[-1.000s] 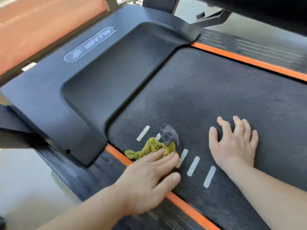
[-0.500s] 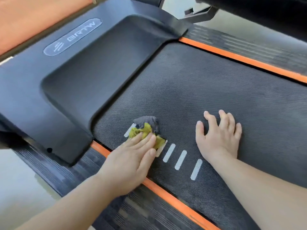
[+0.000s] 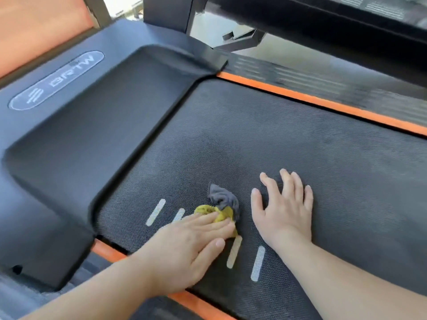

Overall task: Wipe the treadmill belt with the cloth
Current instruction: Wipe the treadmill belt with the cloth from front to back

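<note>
Left hand [image 3: 184, 250] flat, fingers straight, pressed cloth [image 3: 223, 207] onto belt [image 3: 300, 139]. Right hand [image 3: 286, 213] lay flat beside, fingers spread. Orange strip [image 3: 105, 250] lined near edge; open belt far, right.

Bright daylight (top edge blurred).

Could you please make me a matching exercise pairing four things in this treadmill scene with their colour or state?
Column one:
1 cloth
2 left hand
3 right hand
4 motor cover

Column two:
A lies flat on the bare belt
B yellow and grey, bunched
C presses on the cloth
D carries a logo

Pairs: 1-B; 2-C; 3-A; 4-D.
</note>
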`<control>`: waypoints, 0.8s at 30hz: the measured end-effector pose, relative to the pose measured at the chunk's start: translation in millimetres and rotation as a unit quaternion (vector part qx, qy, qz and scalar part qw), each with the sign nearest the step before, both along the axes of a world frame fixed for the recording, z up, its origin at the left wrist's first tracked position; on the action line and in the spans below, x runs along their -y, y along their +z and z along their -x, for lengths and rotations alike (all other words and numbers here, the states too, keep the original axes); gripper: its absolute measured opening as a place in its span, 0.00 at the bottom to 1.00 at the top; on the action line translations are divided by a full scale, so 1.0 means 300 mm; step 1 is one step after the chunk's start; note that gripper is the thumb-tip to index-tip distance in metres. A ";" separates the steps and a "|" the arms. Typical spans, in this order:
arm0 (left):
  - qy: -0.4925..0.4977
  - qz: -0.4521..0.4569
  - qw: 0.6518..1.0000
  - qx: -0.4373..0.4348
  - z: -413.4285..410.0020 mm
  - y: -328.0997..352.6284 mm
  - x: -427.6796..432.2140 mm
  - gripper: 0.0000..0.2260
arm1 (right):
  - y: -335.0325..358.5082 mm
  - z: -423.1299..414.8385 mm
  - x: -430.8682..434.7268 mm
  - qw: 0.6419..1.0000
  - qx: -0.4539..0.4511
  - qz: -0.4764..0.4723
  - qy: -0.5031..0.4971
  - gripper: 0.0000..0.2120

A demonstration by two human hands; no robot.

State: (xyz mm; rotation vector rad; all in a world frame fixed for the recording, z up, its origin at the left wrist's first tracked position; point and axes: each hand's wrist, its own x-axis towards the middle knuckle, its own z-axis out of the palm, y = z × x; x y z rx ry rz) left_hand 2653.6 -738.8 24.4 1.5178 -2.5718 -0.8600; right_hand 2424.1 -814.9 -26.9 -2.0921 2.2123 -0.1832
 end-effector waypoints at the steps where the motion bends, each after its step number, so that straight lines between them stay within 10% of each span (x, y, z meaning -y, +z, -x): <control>1: 0.026 0.033 0.999 0.029 -0.037 -0.028 0.051 0.31 | 0.002 -0.002 -0.001 1.000 0.001 -0.001 -0.001 0.30; 5: 0.173 0.076 0.980 0.057 -0.007 -0.035 0.158 0.36 | -0.002 -0.002 -0.004 1.000 0.007 0.000 0.002 0.30; 10: -0.055 0.013 0.998 -0.003 0.055 -0.018 0.145 0.23 | -0.004 -0.002 -0.005 1.000 0.019 0.016 0.005 0.28; 24: 0.031 0.001 0.991 0.134 -0.022 0.013 0.415 0.35 | 0.003 0.089 0.282 0.998 0.048 0.041 0.018 0.25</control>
